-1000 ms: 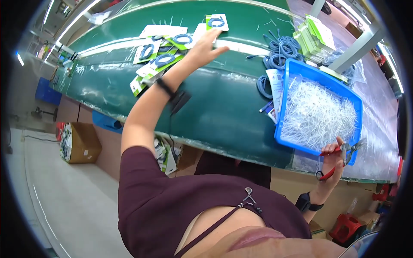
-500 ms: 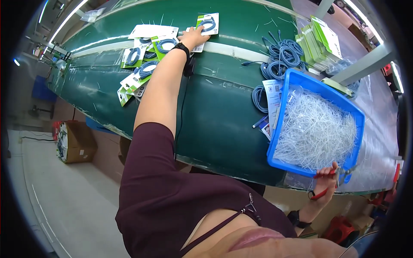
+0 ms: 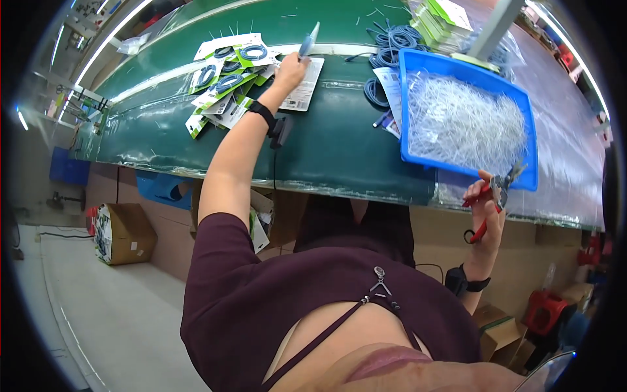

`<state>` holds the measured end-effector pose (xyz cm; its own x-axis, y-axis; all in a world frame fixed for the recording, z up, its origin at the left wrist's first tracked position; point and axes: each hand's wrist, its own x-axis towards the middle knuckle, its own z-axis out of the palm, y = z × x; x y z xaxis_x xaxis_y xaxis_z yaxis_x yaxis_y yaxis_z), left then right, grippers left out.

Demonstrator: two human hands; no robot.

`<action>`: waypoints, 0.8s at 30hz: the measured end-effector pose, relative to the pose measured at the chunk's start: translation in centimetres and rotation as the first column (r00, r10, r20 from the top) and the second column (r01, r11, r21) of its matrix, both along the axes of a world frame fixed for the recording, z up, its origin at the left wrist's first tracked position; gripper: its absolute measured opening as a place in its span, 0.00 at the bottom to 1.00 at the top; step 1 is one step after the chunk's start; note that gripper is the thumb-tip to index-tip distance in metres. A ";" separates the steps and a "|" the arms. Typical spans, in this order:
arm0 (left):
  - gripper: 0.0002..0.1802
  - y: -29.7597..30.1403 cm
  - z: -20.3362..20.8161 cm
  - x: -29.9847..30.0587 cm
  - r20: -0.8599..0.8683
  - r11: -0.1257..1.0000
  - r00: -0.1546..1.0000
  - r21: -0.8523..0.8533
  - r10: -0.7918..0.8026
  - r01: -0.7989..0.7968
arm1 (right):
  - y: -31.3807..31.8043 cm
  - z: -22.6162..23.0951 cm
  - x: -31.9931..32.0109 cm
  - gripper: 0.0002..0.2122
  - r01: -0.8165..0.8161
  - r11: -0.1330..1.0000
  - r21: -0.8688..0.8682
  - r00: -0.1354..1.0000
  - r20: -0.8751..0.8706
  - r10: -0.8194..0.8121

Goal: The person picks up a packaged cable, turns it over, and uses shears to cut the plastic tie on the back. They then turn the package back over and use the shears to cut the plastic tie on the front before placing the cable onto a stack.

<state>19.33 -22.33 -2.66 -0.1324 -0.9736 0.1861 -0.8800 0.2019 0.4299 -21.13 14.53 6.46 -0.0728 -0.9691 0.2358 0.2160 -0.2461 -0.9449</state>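
My left hand (image 3: 291,72) is closed on a carded cable pack (image 3: 309,42), a blue cable on a white card, raised and turned nearly edge-on. Just below that hand a white printed card (image 3: 304,91) lies on the table. To its left is a loose heap of carded cable packs (image 3: 228,83), with blue coiled cables on green and white cards. My right hand (image 3: 484,221), at the table's front edge, grips red-handled pliers (image 3: 499,192); their metal jaws point up beside the blue tray. The exact jaw type is hard to tell.
A blue tray (image 3: 403,108) full of thin clear plastic strips stands on the green table (image 3: 353,144). Behind it are coiled blue cables (image 3: 396,40) and stacked green-and-white cards (image 3: 439,23). A grey post (image 3: 498,29) rises there. A cardboard box (image 3: 130,234) sits on the floor at left.
My left hand has drawn nearer and lifted the cable pack off the table, tilting it. The card beneath is now uncovered. My right hand still holds the pliers; the whole view has shifted.
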 end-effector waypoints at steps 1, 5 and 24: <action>0.26 0.1 0.8 1.5 -0.138 0.998 0.989 -0.034 -0.053 0.048 | 0.6 0.4 0.5 0.30 -0.009 1.000 0.003 0.998 -0.066 0.009; 0.20 5.0 3.4 -2.2 -0.818 0.974 0.564 0.019 -0.116 0.228 | 2.4 1.3 1.9 0.30 0.133 0.990 -0.041 0.975 -0.175 -0.139; 0.21 26.5 9.2 -18.5 -0.940 0.597 -0.214 -0.013 0.266 0.802 | 0.3 -0.5 1.2 0.27 0.398 0.816 -0.418 -0.006 -0.891 -0.453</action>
